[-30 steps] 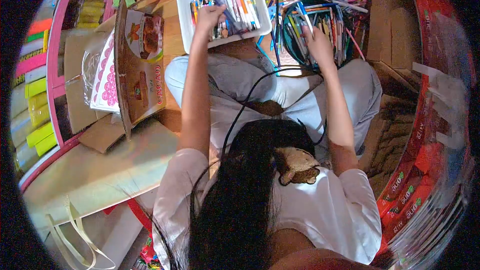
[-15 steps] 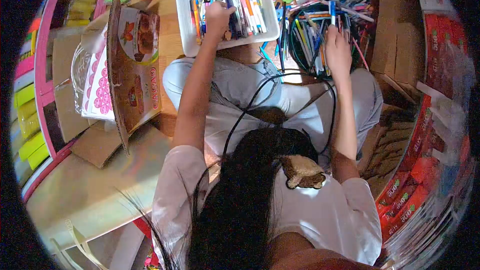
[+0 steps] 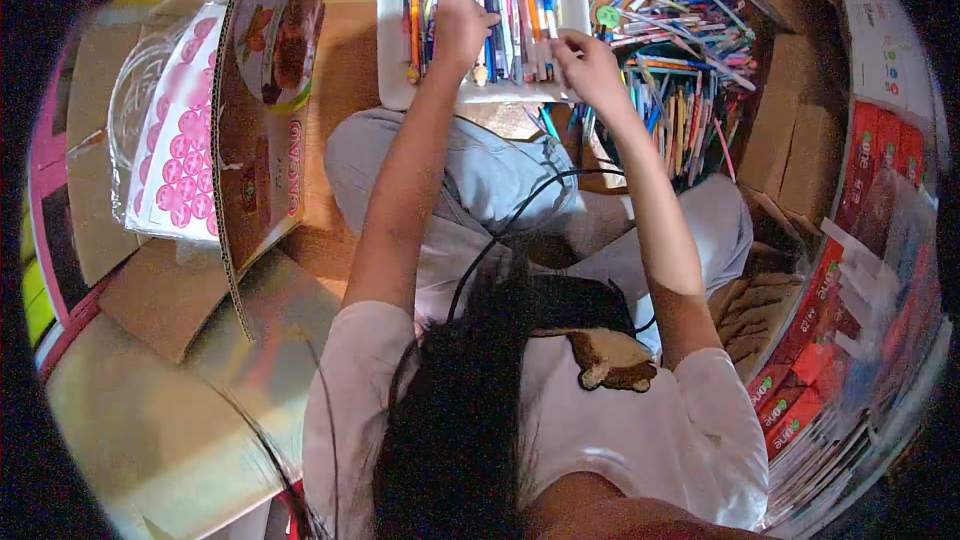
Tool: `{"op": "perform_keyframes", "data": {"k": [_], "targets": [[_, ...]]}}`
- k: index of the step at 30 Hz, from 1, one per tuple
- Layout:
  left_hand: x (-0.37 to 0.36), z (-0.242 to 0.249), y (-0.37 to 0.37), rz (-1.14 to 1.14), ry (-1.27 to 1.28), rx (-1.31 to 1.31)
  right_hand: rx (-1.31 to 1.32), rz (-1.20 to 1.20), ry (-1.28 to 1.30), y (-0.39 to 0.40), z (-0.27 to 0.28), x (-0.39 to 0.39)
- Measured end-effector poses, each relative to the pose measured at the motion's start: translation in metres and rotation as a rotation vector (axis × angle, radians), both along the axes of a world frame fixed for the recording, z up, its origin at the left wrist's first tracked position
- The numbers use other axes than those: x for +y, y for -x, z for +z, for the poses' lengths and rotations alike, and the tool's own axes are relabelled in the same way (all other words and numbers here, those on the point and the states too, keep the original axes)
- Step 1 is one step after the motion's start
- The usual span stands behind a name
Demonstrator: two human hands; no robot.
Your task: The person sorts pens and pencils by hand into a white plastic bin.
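A white plastic tray full of pens and markers lies ahead of my crossed legs. My left hand rests over the pens in its left half, fingers curled downward and thumb out to the side; what is under the fingers is hidden. At the tray's right edge, my right hand pinches the near end of a white pen lying among the others. Right of the tray, a dark round basket holds many pens standing on end, partly covered by my right forearm.
Loose pens pile up behind the basket. An open cardboard carton and a pink-printed package stand left. Brown cardboard and red boxes line the right. A black cable crosses my lap.
My right hand has moved left from the basket, where it held a blue-and-white marker, to the tray's right edge. My left hand stays over the tray. The view has shifted slightly.
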State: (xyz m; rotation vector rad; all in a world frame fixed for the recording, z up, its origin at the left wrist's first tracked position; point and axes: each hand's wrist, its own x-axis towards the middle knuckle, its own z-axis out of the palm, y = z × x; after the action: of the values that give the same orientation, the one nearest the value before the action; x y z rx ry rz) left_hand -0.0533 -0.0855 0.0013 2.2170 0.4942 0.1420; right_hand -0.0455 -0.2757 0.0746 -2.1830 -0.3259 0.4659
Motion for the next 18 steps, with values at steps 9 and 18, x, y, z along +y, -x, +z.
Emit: {"op": "perform_keyframes", "data": {"k": [9, 18], "targets": [[0.048, -0.022, -0.006, 0.100, 0.126, -0.053, -0.266, 0.099, 0.091, -0.006, -0.064, 0.064], [0.026, -0.008, -0.007, -0.154, -0.123, 0.069, -0.332, 0.080, 0.034, -0.003, -0.070, 0.070]]}}
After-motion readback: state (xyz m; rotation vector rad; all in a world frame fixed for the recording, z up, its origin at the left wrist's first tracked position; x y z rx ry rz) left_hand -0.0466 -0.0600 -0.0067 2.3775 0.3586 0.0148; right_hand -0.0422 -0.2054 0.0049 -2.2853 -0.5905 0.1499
